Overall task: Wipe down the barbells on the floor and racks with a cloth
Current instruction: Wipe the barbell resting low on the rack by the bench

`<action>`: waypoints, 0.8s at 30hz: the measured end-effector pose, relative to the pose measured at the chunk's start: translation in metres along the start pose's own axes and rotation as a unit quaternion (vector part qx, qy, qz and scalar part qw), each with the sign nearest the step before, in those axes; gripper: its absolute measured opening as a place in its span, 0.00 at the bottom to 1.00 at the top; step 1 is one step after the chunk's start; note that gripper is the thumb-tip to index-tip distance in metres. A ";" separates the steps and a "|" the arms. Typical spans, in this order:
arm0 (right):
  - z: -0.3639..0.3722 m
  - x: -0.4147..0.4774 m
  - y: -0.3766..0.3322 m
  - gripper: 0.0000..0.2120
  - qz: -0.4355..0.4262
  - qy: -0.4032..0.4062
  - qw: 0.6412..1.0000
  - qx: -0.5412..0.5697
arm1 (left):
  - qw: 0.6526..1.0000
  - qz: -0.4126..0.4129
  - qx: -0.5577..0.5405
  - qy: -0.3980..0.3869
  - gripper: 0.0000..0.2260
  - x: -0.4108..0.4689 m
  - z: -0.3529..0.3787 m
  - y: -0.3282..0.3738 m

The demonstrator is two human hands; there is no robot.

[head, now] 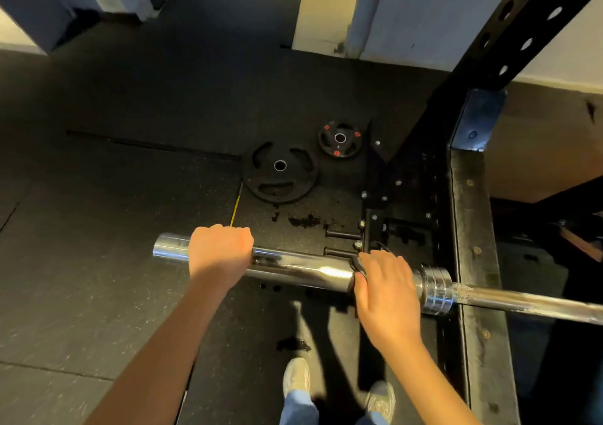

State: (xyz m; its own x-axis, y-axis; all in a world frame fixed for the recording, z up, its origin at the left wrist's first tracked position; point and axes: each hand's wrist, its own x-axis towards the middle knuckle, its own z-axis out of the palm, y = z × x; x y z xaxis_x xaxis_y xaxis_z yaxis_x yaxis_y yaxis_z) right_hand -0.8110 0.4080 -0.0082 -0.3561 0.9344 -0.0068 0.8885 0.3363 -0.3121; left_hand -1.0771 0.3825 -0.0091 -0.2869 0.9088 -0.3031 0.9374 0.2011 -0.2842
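A chrome barbell (303,269) rests across the black rack (473,228), its thick sleeve pointing left and its thin shaft running off to the right. My left hand (220,253) is wrapped over the sleeve near its free end. My right hand (386,289) presses a dark cloth (357,266) around the sleeve just left of the collar. Only a small edge of the cloth shows under my fingers.
Two black weight plates lie on the rubber floor beyond the bar, a large plate (280,171) and a small plate (340,139) with red marks. The rack's perforated upright (509,23) rises at the upper right. My shoes (297,379) stand below the bar.
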 end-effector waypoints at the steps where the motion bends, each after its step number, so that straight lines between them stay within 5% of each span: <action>1: 0.002 0.002 -0.009 0.17 0.022 -0.005 1.000 0.011 | 1.000 0.004 0.002 0.002 0.06 0.000 0.000 0.000; 8: 0.010 0.017 -0.050 0.13 -0.122 -0.098 0.987 0.045 | 1.000 0.002 -0.002 0.006 0.05 0.002 -0.002 0.001; 13: 0.000 -0.010 -0.001 0.29 -0.104 -0.063 0.992 -0.032 | 1.000 -0.005 0.008 -0.005 0.06 -0.002 -0.005 0.002; 19: 0.011 0.029 -0.061 0.23 -0.145 -0.093 0.984 0.047 | 0.999 -0.011 0.037 0.013 0.05 0.000 -0.005 0.003; 22: 0.003 0.022 -0.034 0.17 -0.174 -0.121 0.976 0.046 | 0.999 -0.015 0.035 0.012 0.07 -0.001 -0.007 0.004; 24: -0.006 0.003 -0.003 0.22 -0.147 -0.101 0.984 0.021 | 1.000 -0.013 0.021 0.003 0.07 -0.001 -0.007 0.003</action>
State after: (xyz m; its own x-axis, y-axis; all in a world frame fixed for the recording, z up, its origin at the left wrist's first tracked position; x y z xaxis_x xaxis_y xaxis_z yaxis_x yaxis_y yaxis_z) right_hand -0.8125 0.4103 -0.0018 -0.6494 0.7542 -0.0974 0.7277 0.5792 -0.3673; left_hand -1.0724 0.3845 -0.0032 -0.3103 0.9052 -0.2903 0.9204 0.2096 -0.3301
